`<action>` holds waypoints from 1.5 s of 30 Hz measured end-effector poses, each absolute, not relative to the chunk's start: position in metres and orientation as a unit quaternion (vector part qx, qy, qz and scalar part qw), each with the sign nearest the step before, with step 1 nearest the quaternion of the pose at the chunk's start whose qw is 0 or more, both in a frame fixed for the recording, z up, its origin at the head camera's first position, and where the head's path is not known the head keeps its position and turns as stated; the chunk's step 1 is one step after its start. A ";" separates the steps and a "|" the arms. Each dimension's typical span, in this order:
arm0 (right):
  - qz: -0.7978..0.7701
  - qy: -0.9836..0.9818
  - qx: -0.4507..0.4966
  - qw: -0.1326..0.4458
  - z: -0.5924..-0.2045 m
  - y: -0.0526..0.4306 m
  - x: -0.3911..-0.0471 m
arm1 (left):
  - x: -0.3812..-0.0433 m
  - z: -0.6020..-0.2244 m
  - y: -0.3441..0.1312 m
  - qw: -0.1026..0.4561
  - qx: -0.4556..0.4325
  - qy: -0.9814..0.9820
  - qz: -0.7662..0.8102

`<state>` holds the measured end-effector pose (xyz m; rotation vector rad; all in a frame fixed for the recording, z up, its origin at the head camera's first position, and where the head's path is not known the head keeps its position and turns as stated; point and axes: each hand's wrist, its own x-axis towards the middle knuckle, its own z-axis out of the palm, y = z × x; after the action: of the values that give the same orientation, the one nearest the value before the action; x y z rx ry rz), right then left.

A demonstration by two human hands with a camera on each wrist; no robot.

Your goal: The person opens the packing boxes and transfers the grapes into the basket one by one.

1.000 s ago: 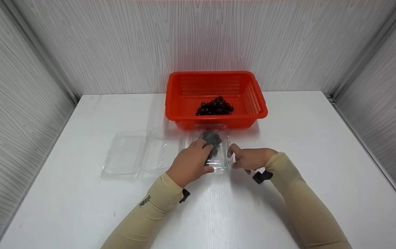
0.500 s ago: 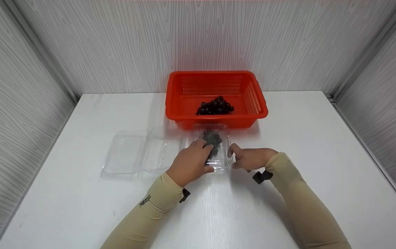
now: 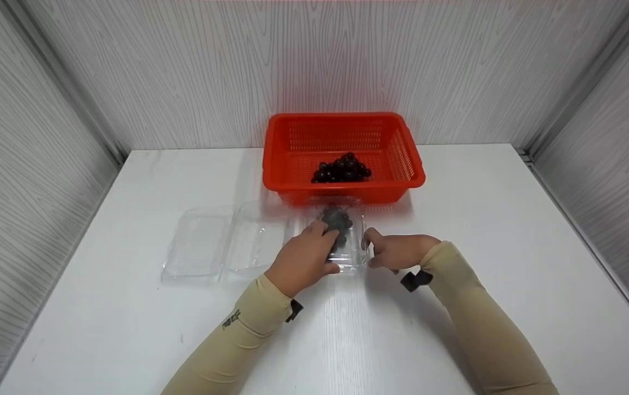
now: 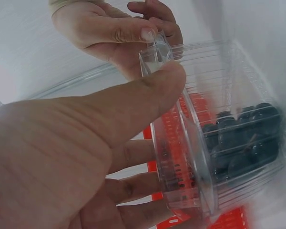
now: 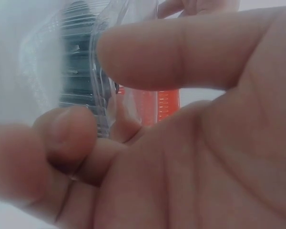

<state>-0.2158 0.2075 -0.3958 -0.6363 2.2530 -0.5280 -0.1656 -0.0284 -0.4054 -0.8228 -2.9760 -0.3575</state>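
Observation:
A closed clear plastic clamshell box [image 3: 352, 249] stands on the table just in front of the red basket. Dark grapes [image 4: 243, 143] lie inside it, seen through its ribbed wall in the left wrist view. My left hand [image 3: 302, 258] rests on the lid with fingers spread, the thumb [image 4: 148, 95] lying along the rim nearest me. At the box's right side, my right hand [image 3: 402, 251] pinches the rim between thumb and index finger. The other right fingers are loosely curled below, in the right wrist view. The left fingers partly cover the grapes from above.
The red plastic basket [image 3: 276, 164] holds another heap of dark grapes [image 3: 343, 169]. To the left, a second clear clamshell box [image 3: 199, 247] lies unfolded on the white table [image 3: 457, 192]. Pale wood-grain panels [image 3: 183, 71] enclose the back and sides.

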 end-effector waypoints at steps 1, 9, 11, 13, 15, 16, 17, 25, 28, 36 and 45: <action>-0.204 0.875 -0.247 0.362 -0.396 0.207 -0.216 | -0.165 -0.405 -0.028 0.015 -0.264 -0.958 -0.114; -0.209 0.874 -0.240 0.367 -0.397 0.206 -0.216 | -0.165 -0.405 -0.028 0.013 -0.259 -0.959 -0.116; -0.210 0.874 -0.240 0.367 -0.397 0.206 -0.217 | -0.165 -0.406 -0.027 0.010 -0.256 -0.959 -0.119; -0.213 0.872 -0.241 0.368 -0.397 0.205 -0.217 | -0.165 -0.406 -0.027 0.007 -0.254 -0.959 -0.123; -0.214 0.871 -0.241 0.370 -0.396 0.206 -0.217 | -0.165 -0.406 -0.027 0.004 -0.254 -0.959 -0.125; -0.214 0.871 -0.241 0.371 -0.396 0.206 -0.217 | -0.165 -0.406 -0.027 0.003 -0.254 -0.959 -0.125; -0.215 0.870 -0.240 0.373 -0.396 0.206 -0.217 | -0.165 -0.406 -0.026 0.003 -0.254 -0.959 -0.125; -0.225 0.872 -0.226 0.371 -0.398 0.206 -0.217 | -0.165 -0.403 -0.026 0.000 -0.253 -0.960 -0.122; -0.229 0.874 -0.217 0.371 -0.397 0.206 -0.217 | -0.165 -0.403 -0.026 0.000 -0.254 -0.959 -0.122; -0.221 0.897 -0.215 0.318 -0.393 0.207 -0.218 | -0.164 -0.402 -0.027 -0.006 -0.253 -0.960 -0.123; -0.236 0.904 -0.225 0.276 -0.393 0.208 -0.220 | -0.164 -0.406 -0.020 0.020 -0.236 -0.966 -0.107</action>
<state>-0.2202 0.2080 -0.3925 -0.6033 2.4305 -0.6335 -0.1645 -0.0200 -0.4059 -0.7325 -2.9962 -0.3334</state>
